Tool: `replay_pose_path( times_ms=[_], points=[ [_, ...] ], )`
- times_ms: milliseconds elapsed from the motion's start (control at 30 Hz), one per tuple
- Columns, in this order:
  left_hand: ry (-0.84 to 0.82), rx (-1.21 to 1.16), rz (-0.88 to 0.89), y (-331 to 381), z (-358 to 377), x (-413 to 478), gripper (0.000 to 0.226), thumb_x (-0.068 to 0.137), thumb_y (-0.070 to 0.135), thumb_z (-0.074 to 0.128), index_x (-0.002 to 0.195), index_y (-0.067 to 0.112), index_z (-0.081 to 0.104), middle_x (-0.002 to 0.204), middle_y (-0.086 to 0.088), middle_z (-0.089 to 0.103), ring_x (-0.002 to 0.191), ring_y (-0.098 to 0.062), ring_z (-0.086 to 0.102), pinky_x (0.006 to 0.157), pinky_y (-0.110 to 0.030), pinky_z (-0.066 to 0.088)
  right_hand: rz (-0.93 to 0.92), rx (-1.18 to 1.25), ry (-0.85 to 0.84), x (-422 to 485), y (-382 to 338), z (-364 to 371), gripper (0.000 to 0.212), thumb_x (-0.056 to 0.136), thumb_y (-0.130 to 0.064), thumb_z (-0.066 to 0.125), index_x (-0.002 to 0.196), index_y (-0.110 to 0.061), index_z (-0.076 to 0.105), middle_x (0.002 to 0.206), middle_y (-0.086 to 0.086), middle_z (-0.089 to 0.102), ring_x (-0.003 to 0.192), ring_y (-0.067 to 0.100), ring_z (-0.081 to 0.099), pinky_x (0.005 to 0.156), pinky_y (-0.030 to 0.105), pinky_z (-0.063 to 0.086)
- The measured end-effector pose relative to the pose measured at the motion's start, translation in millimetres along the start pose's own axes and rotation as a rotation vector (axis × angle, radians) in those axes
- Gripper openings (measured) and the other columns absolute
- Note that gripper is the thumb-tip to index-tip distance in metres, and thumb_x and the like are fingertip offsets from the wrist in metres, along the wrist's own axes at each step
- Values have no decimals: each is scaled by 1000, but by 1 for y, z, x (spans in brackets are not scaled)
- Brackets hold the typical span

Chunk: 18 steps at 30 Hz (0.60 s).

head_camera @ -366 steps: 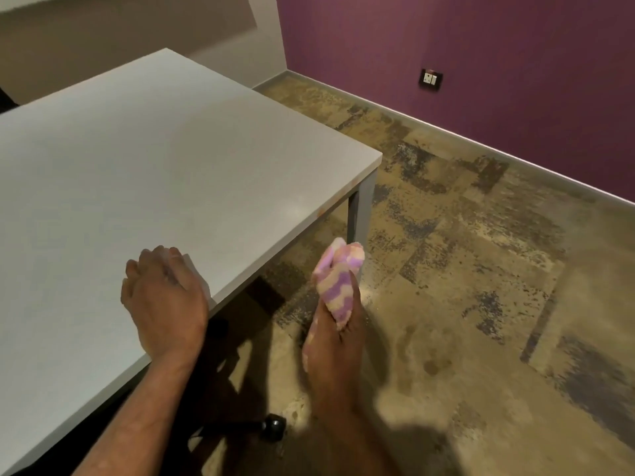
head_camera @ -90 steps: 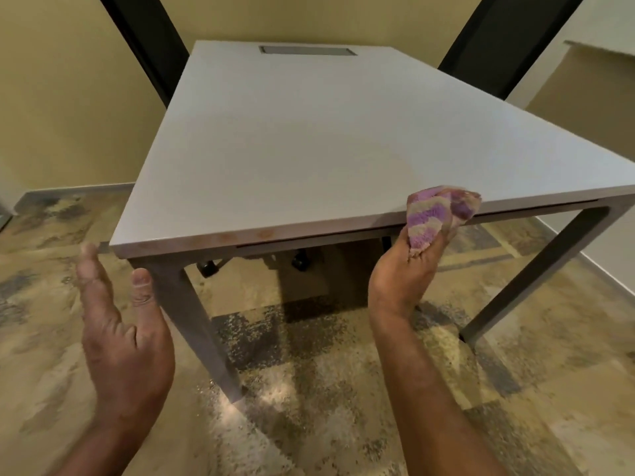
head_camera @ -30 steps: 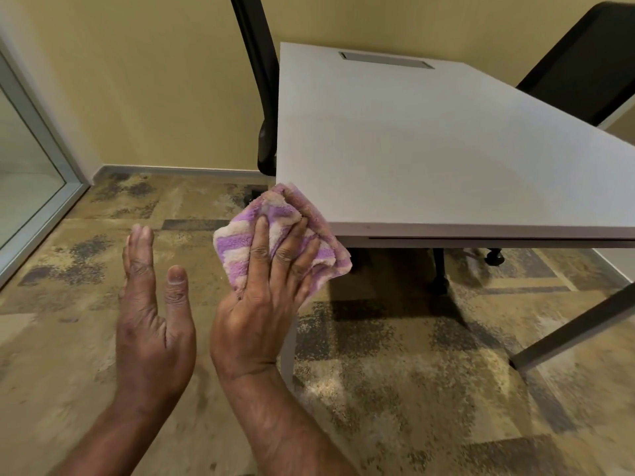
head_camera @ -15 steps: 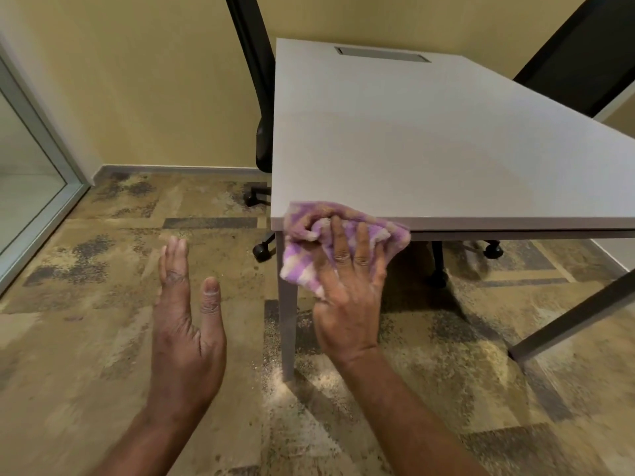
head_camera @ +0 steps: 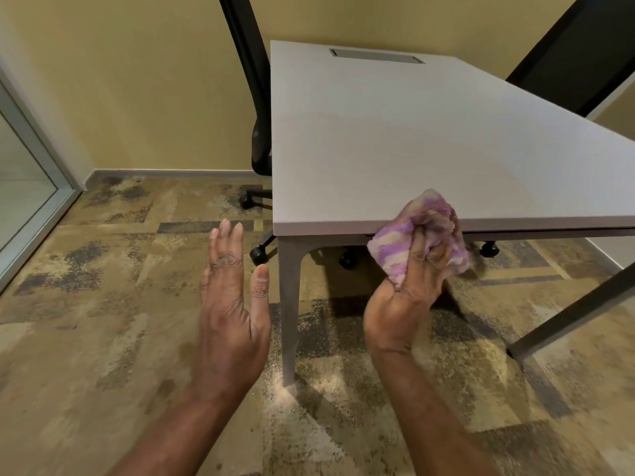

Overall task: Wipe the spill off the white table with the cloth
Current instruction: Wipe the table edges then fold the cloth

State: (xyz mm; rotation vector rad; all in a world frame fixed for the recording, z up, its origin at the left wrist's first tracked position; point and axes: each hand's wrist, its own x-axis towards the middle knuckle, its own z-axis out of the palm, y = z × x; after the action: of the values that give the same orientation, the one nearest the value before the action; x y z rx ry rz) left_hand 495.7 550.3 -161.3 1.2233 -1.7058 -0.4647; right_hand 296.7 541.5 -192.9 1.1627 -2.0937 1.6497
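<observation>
The white table (head_camera: 412, 139) fills the upper right of the head view, its near edge facing me. A purple, white and cream striped cloth (head_camera: 398, 242) is bunched against that near edge, a little right of the front left corner. My right hand (head_camera: 410, 290) grips the cloth from below and presses it on the edge. My left hand (head_camera: 232, 304) hangs flat and open over the floor, left of the table's front left leg (head_camera: 288, 304), touching nothing. I see no spill on the tabletop.
A black office chair (head_camera: 254, 108) stands at the table's left side, its castors on the floor. Another black chair back (head_camera: 577, 53) rises at the far right. A glass panel (head_camera: 20, 180) borders the left. Patterned carpet (head_camera: 103, 304) covers the floor.
My right hand has slid the cloth rightward along the table's near edge, away from the front left corner. My left hand has stayed open and drifted slightly right.
</observation>
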Motion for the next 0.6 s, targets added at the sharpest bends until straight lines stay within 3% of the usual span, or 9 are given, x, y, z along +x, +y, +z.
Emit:
replay_pose_path(
  times_ms=[100,167,300,333,400,500,600],
  points=[
    [12,-18,-7,-4,-7,0,60,108,35,34,164,22,18,173,11,12,160,-6,4,130,-51,15,47,107,-65,-22,-34,22,63,99,3,45,158,-18,35,169,15,19,158,37,8,122,67,20],
    [14,-42,-13,-8,-11,-1,60,107,37,34,164,22,20,173,12,13,160,-6,4,130,-51,16,-71,83,-115,-44,-58,34,64,97,1,47,157,-18,36,169,15,17,158,39,5,122,69,14],
    [54,-54,-11,-17,-20,2,64,107,48,30,163,18,23,172,10,17,160,-5,7,131,-38,14,-336,7,-255,-78,-91,50,60,105,-35,54,160,-25,31,172,7,13,158,37,2,124,67,8],
    [63,-55,-6,-18,-22,2,66,107,51,29,163,18,23,172,10,18,160,-5,7,131,-33,13,-355,-13,-266,-79,-92,50,63,103,-37,57,159,-26,31,172,6,12,158,37,3,124,65,8],
    [64,-51,6,-20,-24,1,66,107,51,29,163,18,24,172,10,19,160,-7,8,129,-30,11,-392,-45,-279,-75,-86,47,70,97,-24,66,159,-27,33,172,3,11,159,35,3,125,64,7],
    [42,-39,10,-18,-22,-2,66,106,54,28,163,20,23,172,13,17,160,-8,8,129,-30,10,-490,-74,-268,-58,-65,35,73,88,-12,61,156,-27,39,172,-1,15,159,32,8,123,67,10],
    [24,-40,-1,-7,-15,-2,64,106,51,30,164,24,21,172,15,15,160,-5,6,131,-45,13,-510,-84,-235,-36,-43,20,74,85,-9,53,156,-27,39,168,2,26,157,33,15,119,70,17]
  ],
)
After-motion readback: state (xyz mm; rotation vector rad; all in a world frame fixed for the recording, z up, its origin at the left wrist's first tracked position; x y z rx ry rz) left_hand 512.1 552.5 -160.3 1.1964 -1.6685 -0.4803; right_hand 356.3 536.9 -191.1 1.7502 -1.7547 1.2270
